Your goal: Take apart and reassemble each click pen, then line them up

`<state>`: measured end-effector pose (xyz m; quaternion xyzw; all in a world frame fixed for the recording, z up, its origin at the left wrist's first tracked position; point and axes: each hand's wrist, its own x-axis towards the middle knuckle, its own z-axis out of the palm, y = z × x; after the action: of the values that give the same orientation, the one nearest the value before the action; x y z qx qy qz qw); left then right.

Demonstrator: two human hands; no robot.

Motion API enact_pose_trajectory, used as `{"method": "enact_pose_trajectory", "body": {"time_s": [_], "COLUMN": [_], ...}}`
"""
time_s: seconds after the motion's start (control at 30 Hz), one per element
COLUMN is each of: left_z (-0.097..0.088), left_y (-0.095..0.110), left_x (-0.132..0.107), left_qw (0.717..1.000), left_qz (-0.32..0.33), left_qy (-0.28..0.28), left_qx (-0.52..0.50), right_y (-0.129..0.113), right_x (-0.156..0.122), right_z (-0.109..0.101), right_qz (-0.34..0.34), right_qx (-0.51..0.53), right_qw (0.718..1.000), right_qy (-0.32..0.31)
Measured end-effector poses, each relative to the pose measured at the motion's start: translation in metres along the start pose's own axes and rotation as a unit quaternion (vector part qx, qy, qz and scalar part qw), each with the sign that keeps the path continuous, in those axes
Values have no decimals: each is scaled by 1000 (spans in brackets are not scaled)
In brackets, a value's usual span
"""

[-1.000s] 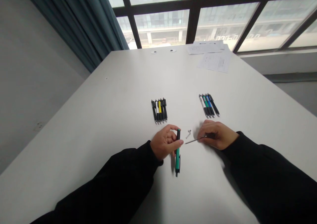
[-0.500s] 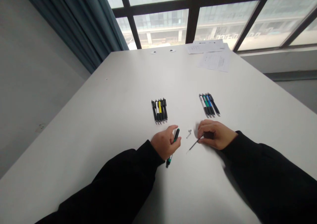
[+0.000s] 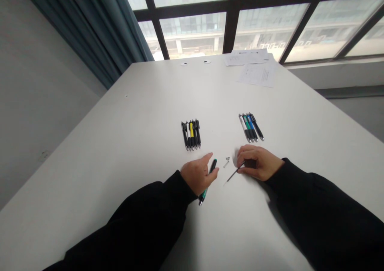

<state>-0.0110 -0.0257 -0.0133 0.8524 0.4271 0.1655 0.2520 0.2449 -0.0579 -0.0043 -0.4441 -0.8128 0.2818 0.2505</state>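
Green pen (image 3: 212,167) sits gripped in our left hand (image 3: 197,176); our right hand (image 3: 258,167) pinches a refill (image 3: 231,177); far papers (image 3: 256,73) unreadable.

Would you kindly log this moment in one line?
left hand: green pen | right hand: refill | small metal part: table, between hands

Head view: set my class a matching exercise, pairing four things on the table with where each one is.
Things
1. green pen
2. refill
3. yellow pen
4. papers

Places
A. farthest from the person
B. at the left hand
C. in the left row of pens
D. pinched in the right hand

Pairs: 1-B, 2-D, 3-C, 4-A
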Motion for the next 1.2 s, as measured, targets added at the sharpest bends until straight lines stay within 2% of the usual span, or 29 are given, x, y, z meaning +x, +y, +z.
{"method": "enact_pose_trajectory", "body": {"time_s": [0.27,0.4,0.6,0.7,0.9,1.0,1.2], "left_z": [-4,-4,-5,-9,-20,-23,-21], "left_y": [-8,-11,-17,-19,-22,-25,-25], "left_x": [2,3,6,5,5,6,9], "left_qw": [986,975,951,945,958,960,966], "left_qz": [-36,-66,-91,-62,42,65,63], "left_qy": [67,67,84,74,-37,-41,-38], "left_qx": [-151,-202,-285,-312,-282,-270,-246], "right_y": [4,10,12,13,21,25,26], "right_x": [-4,-9,-12,-15,-27,-30,-27], "right_z": [-3,-7,-15,-19,-27,-28,-23], "right_qz": [10,44,50,71,127,150,175], "right_qx": [15,30,39,34,87,124,139], "right_qw": [1000,998,998,997,988,981,975], "right_qy": [-4,16,17,15,-9,-11,13]}}
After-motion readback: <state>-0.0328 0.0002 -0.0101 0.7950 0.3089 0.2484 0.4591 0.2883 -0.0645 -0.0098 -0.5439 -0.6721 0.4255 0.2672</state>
